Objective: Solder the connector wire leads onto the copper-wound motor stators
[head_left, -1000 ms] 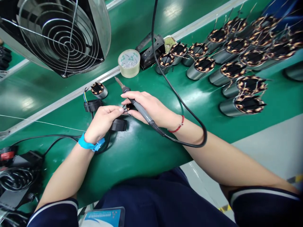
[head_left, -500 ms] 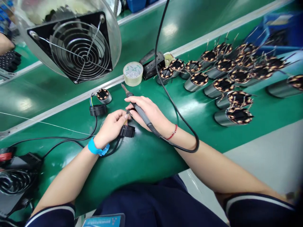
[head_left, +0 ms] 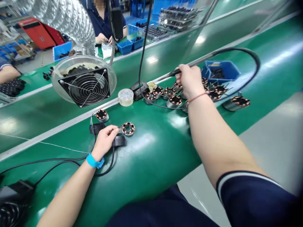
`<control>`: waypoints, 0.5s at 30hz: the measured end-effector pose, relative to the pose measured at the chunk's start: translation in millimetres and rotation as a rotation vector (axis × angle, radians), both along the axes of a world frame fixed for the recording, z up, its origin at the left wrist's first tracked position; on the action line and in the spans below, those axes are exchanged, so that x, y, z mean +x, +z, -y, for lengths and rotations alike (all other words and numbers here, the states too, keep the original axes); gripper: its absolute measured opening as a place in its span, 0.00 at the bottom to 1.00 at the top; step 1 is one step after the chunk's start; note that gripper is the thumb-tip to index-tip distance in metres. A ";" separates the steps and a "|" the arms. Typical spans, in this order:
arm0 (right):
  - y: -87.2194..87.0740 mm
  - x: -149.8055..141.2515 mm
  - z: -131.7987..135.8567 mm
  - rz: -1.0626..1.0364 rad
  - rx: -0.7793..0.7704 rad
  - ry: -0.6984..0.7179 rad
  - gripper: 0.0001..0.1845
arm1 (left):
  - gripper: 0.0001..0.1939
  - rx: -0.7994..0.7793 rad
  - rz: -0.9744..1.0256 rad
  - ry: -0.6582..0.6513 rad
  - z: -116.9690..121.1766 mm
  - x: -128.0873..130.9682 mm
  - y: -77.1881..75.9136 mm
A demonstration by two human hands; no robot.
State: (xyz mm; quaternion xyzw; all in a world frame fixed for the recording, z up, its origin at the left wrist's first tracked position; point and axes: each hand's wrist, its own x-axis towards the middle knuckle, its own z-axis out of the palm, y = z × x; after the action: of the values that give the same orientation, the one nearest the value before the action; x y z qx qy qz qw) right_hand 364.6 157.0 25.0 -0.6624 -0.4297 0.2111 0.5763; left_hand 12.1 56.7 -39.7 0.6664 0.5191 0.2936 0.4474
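My left hand (head_left: pixel 105 138), with a blue wrist strap, rests on the green belt (head_left: pixel 151 157) and pinches the wires beside a small wound stator (head_left: pixel 128 128). A black cable fitting (head_left: pixel 119 141) lies right under that hand. My right hand (head_left: pixel 189 80) is stretched far out over a group of several wound stators (head_left: pixel 175 101). Its fingers are wrapped round the soldering iron's handle (head_left: pixel 174 73), whose black cable (head_left: pixel 251 58) loops to the right.
A caged fan (head_left: pixel 86 86) on a duct stands behind the belt's white rail. A tape roll (head_left: pixel 125 96) and black stand (head_left: pixel 139 91) sit by the rail. Another stator (head_left: pixel 102 115) lies left. A blue bin (head_left: pixel 220 71) is beyond. Another person (head_left: pixel 104 25) works opposite.
My right hand has left the small stator and reached far out to the right with the soldering iron. The view has tilted up. My left hand stays on the wires.
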 end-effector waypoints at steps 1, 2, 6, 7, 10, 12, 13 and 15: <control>1.6 -1.2 -8.3 -0.030 -0.033 -0.006 0.10 | 0.14 0.008 -0.014 -0.002 -1.5 -1.1 -0.8; 2.8 -4.2 -15.6 -0.070 -0.070 -0.018 0.09 | 0.14 0.020 -0.030 -0.007 -2.6 -2.0 -1.5; 5.1 -21.6 -35.9 -0.247 -0.226 0.029 0.07 | 0.14 0.068 -0.081 -0.029 -1.5 -2.7 -1.0; 5.7 -25.7 -38.5 -0.296 -0.270 0.061 0.06 | 0.14 0.080 -0.102 -0.036 0.1 -2.4 0.9; 8.4 -39.3 -35.9 -0.431 -0.365 0.160 0.07 | 0.14 0.183 -0.257 -0.054 4.9 -2.4 10.2; 9.6 -53.2 -22.9 -0.483 -0.357 0.194 0.09 | 0.13 0.303 -0.409 -0.043 5.0 -4.3 17.1; 9.5 -61.8 -12.8 -0.497 -0.331 0.199 0.09 | 0.13 0.357 -0.478 -0.027 3.2 -6.3 20.0; 6.9 -81.0 12.8 -0.493 -0.260 0.239 0.05 | 0.14 0.429 -0.586 0.030 -4.2 -13.3 24.1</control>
State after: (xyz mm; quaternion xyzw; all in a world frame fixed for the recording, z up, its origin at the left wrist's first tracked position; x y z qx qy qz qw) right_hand 283.6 144.2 31.9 -0.6043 -0.3209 0.4851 0.5446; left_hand -1.2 60.9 -15.6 0.7934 0.5614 0.1990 0.1254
